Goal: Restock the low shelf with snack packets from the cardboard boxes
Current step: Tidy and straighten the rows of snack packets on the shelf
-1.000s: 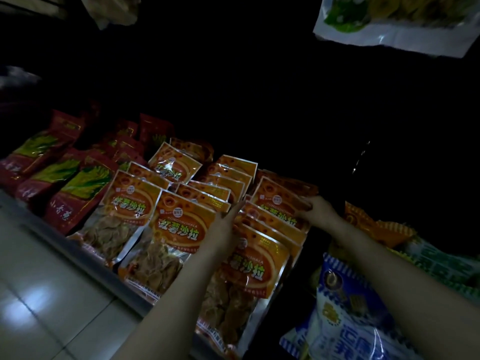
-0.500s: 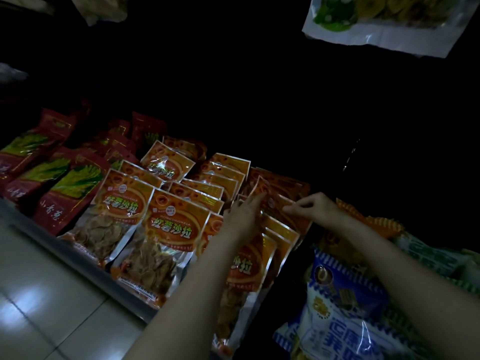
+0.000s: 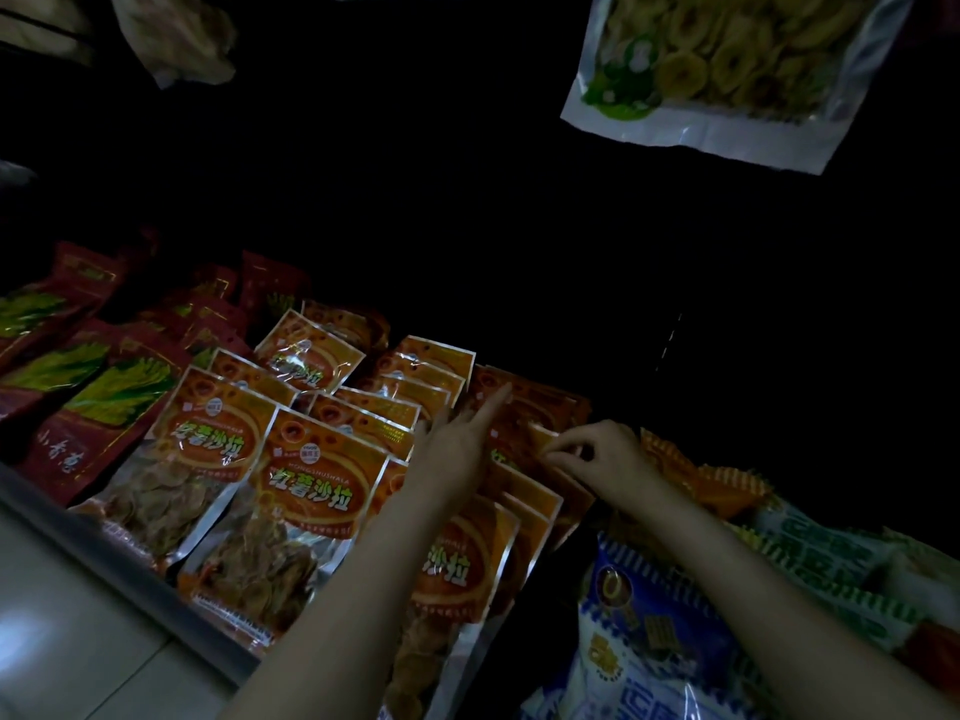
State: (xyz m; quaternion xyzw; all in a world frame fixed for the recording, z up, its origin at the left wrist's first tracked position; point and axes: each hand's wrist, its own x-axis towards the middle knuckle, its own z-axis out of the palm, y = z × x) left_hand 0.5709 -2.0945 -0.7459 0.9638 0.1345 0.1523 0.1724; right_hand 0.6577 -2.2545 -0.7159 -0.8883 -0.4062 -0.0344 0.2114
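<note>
Orange snack packets [image 3: 311,480] crowd the low shelf [image 3: 104,558] as the left hand [image 3: 457,439] lies flat, fingers straight, while the right hand [image 3: 597,454] pinches one packet's top edge [image 3: 543,440].

- The back of the low shelf [image 3: 130,579] is lost in darkness across the middle of the frame; what stands there cannot be told.
- The left hand [image 3: 457,449] covers part of the orange packets [image 3: 306,485] under it; its palm side is unseen.
- The right hand [image 3: 602,459] has its fingertips curled at an orange packet's top edge, but the dim light hides the exact contact.
- The banana chip bag [image 3: 727,70], upper right, is cut off by the top edge.
- The blue packet [image 3: 649,641], lower right, runs off the bottom edge.
- The red packets [image 3: 78,397] at left are cut by the left edge, their small print unreadable.
- The pale bag [image 3: 176,33], upper left, is too dim to identify.
</note>
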